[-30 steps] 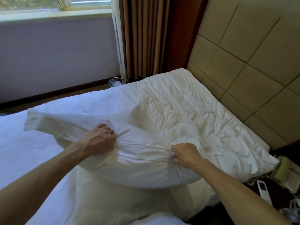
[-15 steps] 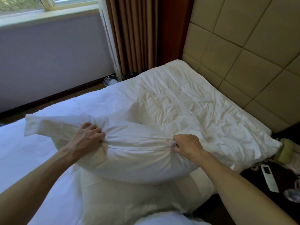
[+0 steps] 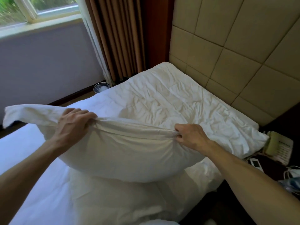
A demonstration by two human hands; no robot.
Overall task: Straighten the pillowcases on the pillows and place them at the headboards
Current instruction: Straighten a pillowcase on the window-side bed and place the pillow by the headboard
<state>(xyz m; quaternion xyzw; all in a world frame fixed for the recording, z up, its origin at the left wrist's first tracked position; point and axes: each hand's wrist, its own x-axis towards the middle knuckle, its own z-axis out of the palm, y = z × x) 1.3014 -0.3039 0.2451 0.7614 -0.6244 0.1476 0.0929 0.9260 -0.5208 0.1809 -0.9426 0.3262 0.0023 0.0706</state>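
While I lift the pillow [image 3: 129, 153], its case [image 3: 24, 112] looks half straightened.
My left hand [image 3: 73, 125] clamps bunched cloth, my right hand [image 3: 190, 135] pinches the seam; the headboard [image 3: 243, 62] beyond them has no pillow yet.

2 hands [image 3: 73, 125] [image 3: 190, 135] w/ 1 pillow [image 3: 126, 153]

Pillow [image 3: 129, 156]: above the near part of the bed [image 3: 170, 98]; left hand [image 3: 71, 125] grips its top edge at the left, right hand [image 3: 190, 135] at the right
Headboard [image 3: 243, 54]: along the bed's right side
Curtain [image 3: 123, 38]: behind the bed's far corner; window [image 3: 40, 10] to its left
Nightstand [image 3: 272, 169]: right of the bed; telephone [image 3: 279, 146] on it, perhaps a remote [image 3: 256, 164] just before that
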